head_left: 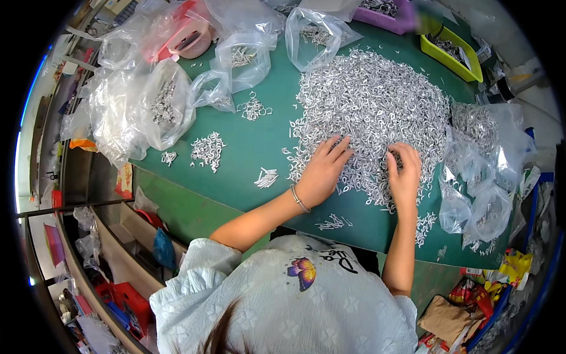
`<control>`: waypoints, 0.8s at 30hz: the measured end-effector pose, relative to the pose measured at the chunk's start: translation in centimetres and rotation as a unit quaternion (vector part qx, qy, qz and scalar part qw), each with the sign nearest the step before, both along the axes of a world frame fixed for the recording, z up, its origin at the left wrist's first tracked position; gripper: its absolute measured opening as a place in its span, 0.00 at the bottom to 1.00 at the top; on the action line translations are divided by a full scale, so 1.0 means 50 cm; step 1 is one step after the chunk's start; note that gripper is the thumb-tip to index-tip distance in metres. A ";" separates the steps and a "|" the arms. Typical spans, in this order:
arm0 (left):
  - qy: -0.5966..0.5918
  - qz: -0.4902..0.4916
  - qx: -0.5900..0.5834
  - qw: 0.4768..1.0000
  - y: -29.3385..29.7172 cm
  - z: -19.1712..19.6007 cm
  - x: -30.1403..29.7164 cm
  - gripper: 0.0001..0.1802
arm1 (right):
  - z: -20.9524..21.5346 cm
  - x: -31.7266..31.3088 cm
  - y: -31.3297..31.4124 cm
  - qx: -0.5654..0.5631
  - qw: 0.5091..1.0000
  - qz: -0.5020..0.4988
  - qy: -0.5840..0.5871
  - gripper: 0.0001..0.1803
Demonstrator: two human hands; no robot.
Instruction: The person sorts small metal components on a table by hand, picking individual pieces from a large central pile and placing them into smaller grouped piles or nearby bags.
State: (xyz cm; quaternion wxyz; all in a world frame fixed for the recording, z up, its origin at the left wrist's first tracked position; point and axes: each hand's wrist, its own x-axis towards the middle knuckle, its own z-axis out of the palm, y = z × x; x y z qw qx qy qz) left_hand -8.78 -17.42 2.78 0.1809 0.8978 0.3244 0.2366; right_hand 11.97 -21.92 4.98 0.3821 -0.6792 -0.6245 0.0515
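Note:
A wide heap of small silvery metal pieces (371,88), many of them ring- or hook-shaped, covers the middle of the green table (247,159). At its near left edge lies my left hand (323,171), fingers spread and fingertips touching the pieces. My right hand (405,174) rests on the near right part of the heap, its fingers curved and the thumb apart from them. Nothing held shows in either hand, though some fingertips are partly hidden among the pieces. Near my forearms sit a little group of thin pins (334,222) and a small cluster of rings (424,229).
Clear plastic bags with metal parts stand at the left (168,106), at the back (315,38) and at the right (492,206). Small sorted piles (207,151) lie on the left. A yellow-green bin (451,56), purple bin (386,17) and pink bowl (191,41) line the far edge.

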 end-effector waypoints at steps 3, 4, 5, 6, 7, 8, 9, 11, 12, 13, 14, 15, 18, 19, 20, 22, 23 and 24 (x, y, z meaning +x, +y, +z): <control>-0.054 -0.008 -0.011 0.998 0.006 0.005 -0.011 0.21 | 0.005 -0.041 0.023 -0.025 0.998 0.044 -0.036 0.11; -0.084 0.007 -0.033 0.996 0.008 0.008 -0.018 0.21 | 0.008 -0.052 0.022 -0.053 0.996 0.048 -0.057 0.13; -0.115 0.022 -0.055 0.992 0.008 0.008 -0.023 0.20 | 0.003 -0.052 0.018 -0.052 0.996 0.040 -0.059 0.13; -0.142 0.055 -0.052 0.987 0.005 0.007 -0.031 0.20 | -0.008 -0.055 0.015 -0.050 0.996 0.037 -0.058 0.12; -0.126 0.071 -0.058 0.988 0.001 0.009 -0.037 0.20 | -0.014 -0.056 0.011 -0.049 0.997 0.033 -0.058 0.12; -0.111 0.086 -0.064 0.988 -0.003 0.015 -0.041 0.20 | -0.013 -0.052 0.005 -0.058 0.995 0.019 -0.074 0.11; -0.094 0.101 -0.069 0.988 -0.008 0.019 -0.044 0.20 | -0.009 -0.052 0.002 -0.059 0.995 0.018 -0.073 0.10; -0.088 0.119 -0.062 0.987 -0.016 0.016 -0.037 0.19 | -0.004 -0.050 -0.004 -0.060 0.995 0.016 -0.072 0.09; -0.084 0.128 -0.058 0.987 -0.015 0.019 -0.032 0.20 | -0.006 -0.050 -0.002 -0.041 0.995 0.023 -0.090 0.09; -0.081 0.136 -0.054 0.986 -0.014 0.020 -0.026 0.20 | -0.010 -0.052 0.002 -0.041 0.994 0.023 -0.098 0.09; -0.074 0.140 -0.046 0.986 -0.010 0.016 -0.018 0.20 | -0.016 -0.057 0.007 -0.041 0.993 0.023 -0.106 0.09; -0.068 0.143 -0.037 0.987 -0.001 0.012 -0.009 0.20 | -0.020 -0.062 0.011 -0.040 0.992 0.022 -0.115 0.09; -0.058 0.149 -0.012 0.987 0.007 0.008 0.015 0.18 | -0.022 -0.069 0.010 -0.046 0.991 0.015 -0.122 0.08; -0.057 0.152 -0.004 0.987 0.009 0.007 0.020 0.17 | -0.021 -0.069 0.010 -0.050 0.991 0.018 -0.123 0.07; -0.057 0.148 -0.009 0.987 0.010 0.003 0.023 0.17 | -0.017 -0.068 0.011 -0.039 0.994 0.031 -0.101 0.07; -0.055 0.138 -0.017 0.989 0.013 -0.006 0.025 0.15 | -0.016 -0.061 0.010 -0.001 0.996 0.044 -0.082 0.07; -0.058 0.134 -0.016 0.989 0.013 -0.007 0.025 0.15 | -0.015 -0.056 0.008 0.018 0.996 0.050 -0.072 0.07; -0.060 0.130 -0.015 0.990 0.011 -0.009 0.026 0.15 | -0.017 -0.048 0.002 0.012 0.999 0.031 -0.020 0.07</control>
